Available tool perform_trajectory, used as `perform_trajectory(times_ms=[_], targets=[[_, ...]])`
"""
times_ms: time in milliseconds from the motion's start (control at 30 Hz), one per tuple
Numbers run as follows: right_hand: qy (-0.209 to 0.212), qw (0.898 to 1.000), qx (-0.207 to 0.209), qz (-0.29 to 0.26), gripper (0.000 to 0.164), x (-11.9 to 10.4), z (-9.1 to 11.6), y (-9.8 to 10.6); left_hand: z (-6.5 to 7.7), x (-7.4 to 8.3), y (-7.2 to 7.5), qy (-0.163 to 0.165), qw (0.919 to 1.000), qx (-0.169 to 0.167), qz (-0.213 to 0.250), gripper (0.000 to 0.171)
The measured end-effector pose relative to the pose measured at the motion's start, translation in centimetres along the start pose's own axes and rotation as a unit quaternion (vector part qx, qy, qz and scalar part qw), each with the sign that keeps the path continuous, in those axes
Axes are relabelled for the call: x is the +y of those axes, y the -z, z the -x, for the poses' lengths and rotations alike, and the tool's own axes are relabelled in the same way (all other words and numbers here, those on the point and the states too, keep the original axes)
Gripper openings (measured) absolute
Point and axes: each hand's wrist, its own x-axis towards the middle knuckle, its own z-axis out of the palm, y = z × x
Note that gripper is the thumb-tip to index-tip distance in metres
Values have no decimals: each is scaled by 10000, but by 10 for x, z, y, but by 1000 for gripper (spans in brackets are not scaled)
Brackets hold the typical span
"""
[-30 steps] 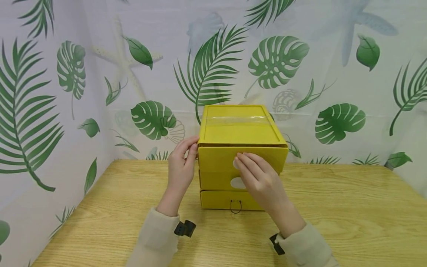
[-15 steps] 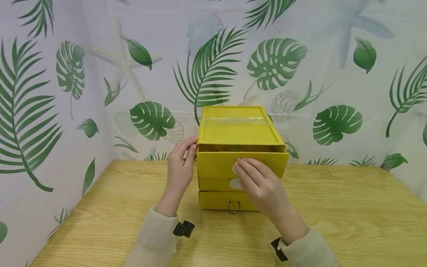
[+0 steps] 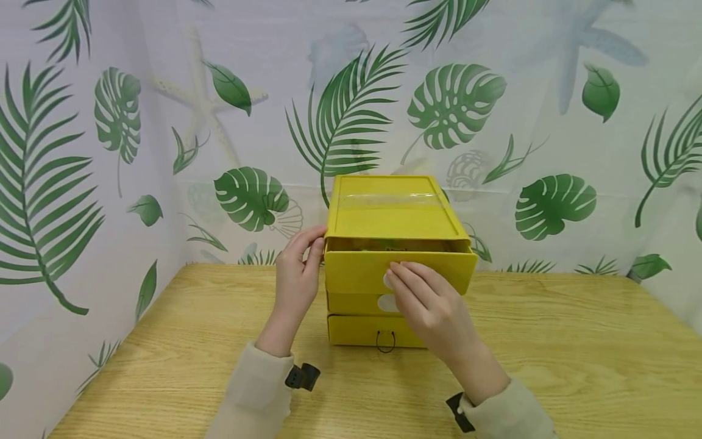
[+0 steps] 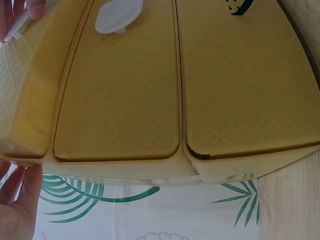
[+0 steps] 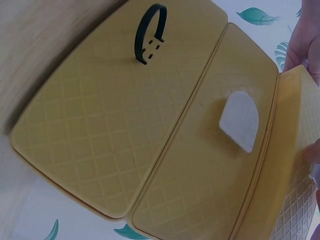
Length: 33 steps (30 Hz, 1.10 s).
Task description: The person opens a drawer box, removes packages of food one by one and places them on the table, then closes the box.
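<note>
A yellow three-drawer box (image 3: 392, 216) stands on the table, a strip of clear tape across its top. My right hand (image 3: 436, 308) pinches the white tab handle (image 3: 387, 280) of the top drawer (image 3: 353, 271), which juts out with a dark gap above its front. Through that gap the contents show only as a thin, unclear strip. Straight fingers of my left hand (image 3: 297, 274) rest against the box's left side near its upper front corner. Below, the middle drawer (image 4: 120, 90) has a white tab (image 5: 240, 121), and the bottom drawer (image 5: 95, 115) a black loop (image 3: 386, 342); both sit flush.
The wood-grain table (image 3: 570, 353) extends to both sides of the box and in front of it. Behind it hangs a white cloth (image 3: 378, 36) printed with green leaves. Black straps (image 3: 303, 376) with small devices circle both wrists.
The top drawer has slid out toward me with my right hand on its tab, and the gap above its front has widened. My left hand has stayed at the box's side.
</note>
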Motion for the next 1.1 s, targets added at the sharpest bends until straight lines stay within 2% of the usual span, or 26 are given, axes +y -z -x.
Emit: perform_trajectory(times_ms=[1100], targets=[[74, 9997, 106, -202, 23, -8, -3, 10, 0, 0, 1, -56, 10000, -64, 6, 25]])
